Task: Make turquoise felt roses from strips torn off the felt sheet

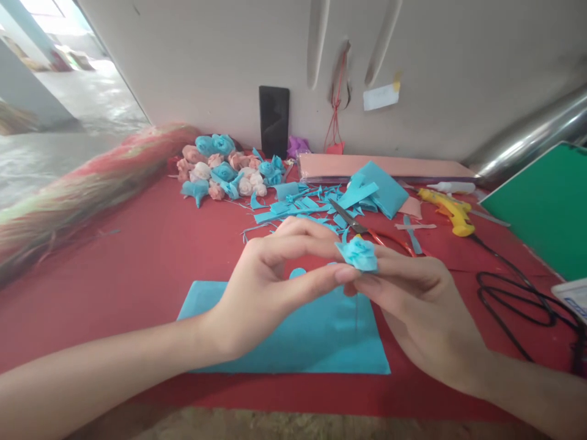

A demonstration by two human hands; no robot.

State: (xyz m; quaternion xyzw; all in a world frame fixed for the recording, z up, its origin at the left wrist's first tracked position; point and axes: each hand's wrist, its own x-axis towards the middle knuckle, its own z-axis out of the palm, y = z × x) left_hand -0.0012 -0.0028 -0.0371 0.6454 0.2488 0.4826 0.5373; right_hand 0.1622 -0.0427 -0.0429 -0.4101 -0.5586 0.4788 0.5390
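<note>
Between the fingertips of both my hands is a small blue paper flower [359, 253], its ruffled petals facing up. A thin stem hangs below it. My left hand [279, 269] pinches the flower's base from the left, thumb in front. From the right, my right hand [413, 293] presses thumb and fingers on the same base. Under the hands a blue paper sheet [284, 342] lies flat on the red tabletop. Just behind the fingers rest scissors with red handles [362, 227], partly hidden, among blue paper scraps [298, 208].
Finished pink, white and blue paper flowers [222, 171] are heaped at the back left. A black phone [274, 122] leans on the wall. To the right lie a yellow glue gun [452, 211], its coiled black cable [509, 299] and a green board [545, 208]. A bristly bundle [92, 177] borders the left.
</note>
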